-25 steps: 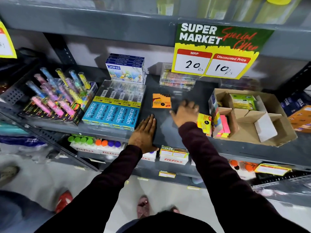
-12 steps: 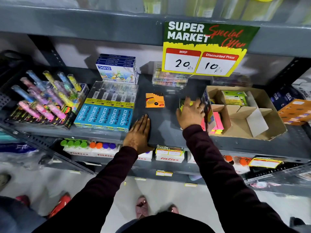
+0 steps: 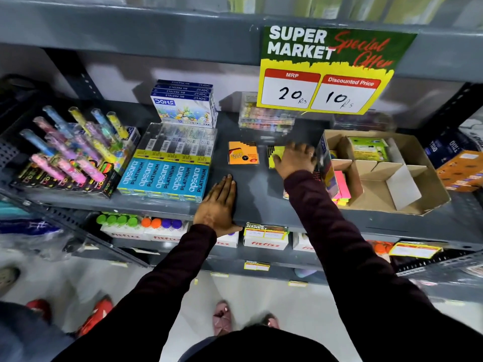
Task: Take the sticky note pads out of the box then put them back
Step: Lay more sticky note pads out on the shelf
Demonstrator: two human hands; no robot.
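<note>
The yellow sticky note pad [image 3: 274, 155] now lies on the shelf [image 3: 261, 184] beside the orange pad [image 3: 243, 152], under the right hand [image 3: 295, 159], whose fingers lie spread flat on it, left of the box [image 3: 431, 178].

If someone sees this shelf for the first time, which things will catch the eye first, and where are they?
The big green and yellow price sign hangs from the upper shelf edge at top right. Below it, the right hand lies over a yellow sticky note pad on the grey shelf, beside an orange pad and left of the cardboard box. The left hand rests flat at the shelf's front edge.
</note>
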